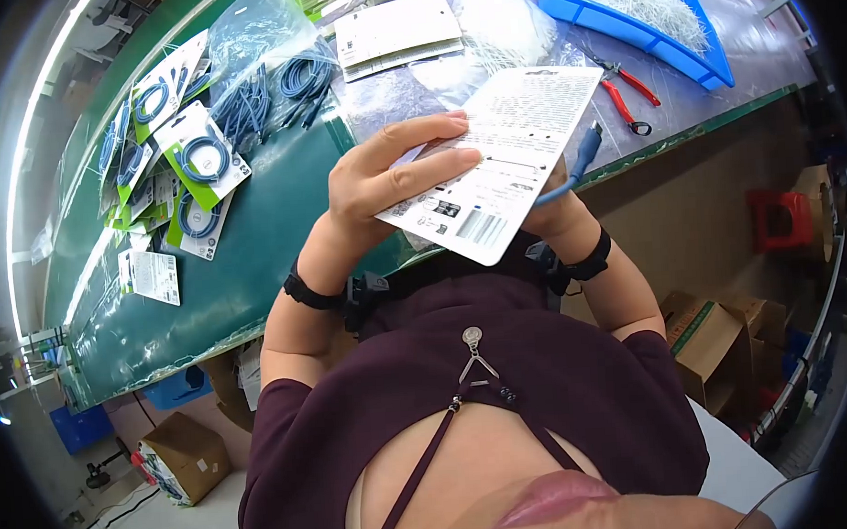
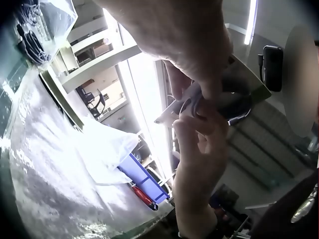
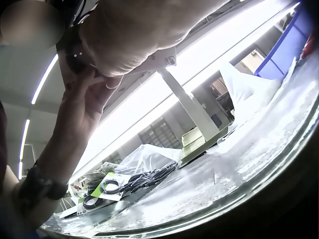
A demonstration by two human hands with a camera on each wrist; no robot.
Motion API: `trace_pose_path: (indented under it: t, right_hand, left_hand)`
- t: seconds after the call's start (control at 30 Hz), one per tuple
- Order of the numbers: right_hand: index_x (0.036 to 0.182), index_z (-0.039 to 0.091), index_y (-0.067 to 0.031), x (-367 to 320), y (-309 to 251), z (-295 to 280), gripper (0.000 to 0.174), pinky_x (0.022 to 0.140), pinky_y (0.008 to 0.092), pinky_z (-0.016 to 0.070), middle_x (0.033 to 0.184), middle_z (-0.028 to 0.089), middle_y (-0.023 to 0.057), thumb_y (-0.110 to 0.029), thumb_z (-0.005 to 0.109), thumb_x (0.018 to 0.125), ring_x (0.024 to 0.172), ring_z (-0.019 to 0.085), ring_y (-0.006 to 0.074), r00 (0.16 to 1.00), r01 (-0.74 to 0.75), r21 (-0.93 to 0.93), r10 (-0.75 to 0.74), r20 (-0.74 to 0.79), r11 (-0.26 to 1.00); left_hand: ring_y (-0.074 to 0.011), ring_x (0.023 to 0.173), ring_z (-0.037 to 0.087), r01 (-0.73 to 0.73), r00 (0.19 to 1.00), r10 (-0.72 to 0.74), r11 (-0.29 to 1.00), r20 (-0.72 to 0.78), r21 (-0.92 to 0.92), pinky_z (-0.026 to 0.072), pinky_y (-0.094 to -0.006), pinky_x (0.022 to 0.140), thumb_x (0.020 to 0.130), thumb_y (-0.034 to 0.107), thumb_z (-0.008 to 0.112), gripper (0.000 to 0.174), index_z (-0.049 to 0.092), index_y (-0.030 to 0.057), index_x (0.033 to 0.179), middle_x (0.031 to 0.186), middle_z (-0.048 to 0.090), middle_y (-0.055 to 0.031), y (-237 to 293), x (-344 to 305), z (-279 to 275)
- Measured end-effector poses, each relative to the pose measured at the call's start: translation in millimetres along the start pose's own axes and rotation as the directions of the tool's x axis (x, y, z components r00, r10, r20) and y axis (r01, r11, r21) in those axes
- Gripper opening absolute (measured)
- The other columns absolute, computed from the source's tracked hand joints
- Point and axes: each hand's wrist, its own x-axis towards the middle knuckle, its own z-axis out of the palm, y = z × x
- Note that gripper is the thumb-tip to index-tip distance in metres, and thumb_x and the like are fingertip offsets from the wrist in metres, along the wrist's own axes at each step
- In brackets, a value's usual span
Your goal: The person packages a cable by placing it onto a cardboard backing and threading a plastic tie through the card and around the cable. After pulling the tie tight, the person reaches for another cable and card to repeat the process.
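Observation:
My left hand (image 1: 395,170) holds a white printed packaging card (image 1: 504,155) up in front of my chest, two fingers lying across its printed face. The card is tilted and has a barcode near its lower edge. Behind it my right hand (image 1: 556,205) is mostly hidden. A blue cable (image 1: 579,165) sticks out past the card's right edge, its plug pointing up. In the left wrist view, the right hand's fingers (image 2: 187,137) curl at the cable (image 2: 195,104) against the card's far side, with a dark coil (image 2: 237,105) beside them.
Carded cable coils (image 1: 202,156) lie piled on the green table (image 1: 278,224) at the left, with loose blue cables (image 1: 304,79) behind. A stack of cards (image 1: 400,36) stands at the back. A blue tray (image 1: 641,23) of white ties and red-handled pliers (image 1: 623,106) are at the right.

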Motion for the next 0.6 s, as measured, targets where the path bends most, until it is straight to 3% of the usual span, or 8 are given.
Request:
trace_pose_path:
  t: [0.07, 0.23, 0.37, 0.5, 0.6]
  right_hand:
    - [0.102, 0.066, -0.0072, -4.3, 0.0, 5.6, 0.031, 0.098, 0.0460, 0.0382, 0.111, 0.061, 0.0076, -0.015, 0.069, 0.072, 0.113, 0.054, 0.0293, 0.946, -0.321, 0.186, 0.306, 0.103, 0.929]
    - [0.106, 0.064, -0.0076, -3.7, 8.3, 1.1, 0.035, 0.097, 0.0462, 0.0392, 0.110, 0.061, 0.0076, -0.016, 0.068, 0.073, 0.110, 0.055, 0.0277, 0.979, -0.195, 0.162, 0.182, 0.087, 0.967]
    - [0.104, 0.064, -0.0082, -0.2, 11.0, -2.5, 0.033, 0.096, 0.0455, 0.0401, 0.109, 0.062, 0.0072, -0.017, 0.068, 0.073, 0.107, 0.056, 0.0281, 0.998, -0.060, 0.124, 0.057, 0.027, 0.990]
    - [0.103, 0.064, -0.0083, -2.2, 12.0, -5.0, 0.033, 0.095, 0.0441, 0.0412, 0.109, 0.062, 0.0061, -0.017, 0.069, 0.072, 0.103, 0.058, 0.0265, 0.998, -0.047, 0.109, 0.043, 0.040, 0.993]
    - [0.105, 0.064, -0.0099, -9.3, 19.2, -1.7, 0.033, 0.098, 0.0434, 0.0401, 0.112, 0.061, 0.0046, -0.019, 0.070, 0.073, 0.108, 0.056, 0.0251, 0.991, -0.032, 0.084, 0.020, 0.134, 0.996]
  left_hand:
    - [-0.0276, 0.099, 0.065, -0.049, 0.997, 0.046, 0.997, 0.062, 0.054, 0.0561, -0.0340, 0.081, 0.069, 0.010, 0.073, 0.035, 0.069, 0.0112, 0.104, 0.107, 0.063, -0.0130, 0.3, 3.6, -4.8]
    - [-0.0351, 0.101, 0.063, -0.091, 0.986, 0.080, 0.993, 0.149, 0.070, 0.0545, -0.0390, 0.084, 0.069, 0.006, 0.074, 0.034, 0.066, 0.0055, 0.102, 0.107, 0.062, -0.0207, 3.2, 11.1, -14.1]
    - [-0.0287, 0.099, 0.065, -0.121, 0.987, 0.108, 0.987, 0.123, 0.107, 0.0564, -0.0342, 0.080, 0.069, 0.010, 0.072, 0.038, 0.068, 0.0148, 0.107, 0.108, 0.062, -0.0125, 0.9, 13.5, -14.4]
    - [-0.0353, 0.102, 0.063, -0.126, 0.978, 0.113, 0.990, 0.175, 0.067, 0.0548, -0.0384, 0.084, 0.067, 0.006, 0.075, 0.037, 0.066, 0.0069, 0.103, 0.108, 0.062, -0.0205, 2.6, 16.3, -16.5]
    - [-0.0295, 0.100, 0.064, -0.124, 0.982, 0.108, 0.988, 0.158, 0.095, 0.0563, -0.0349, 0.081, 0.068, 0.010, 0.072, 0.039, 0.069, 0.0156, 0.106, 0.109, 0.061, -0.0123, 1.6, 17.3, -15.0]
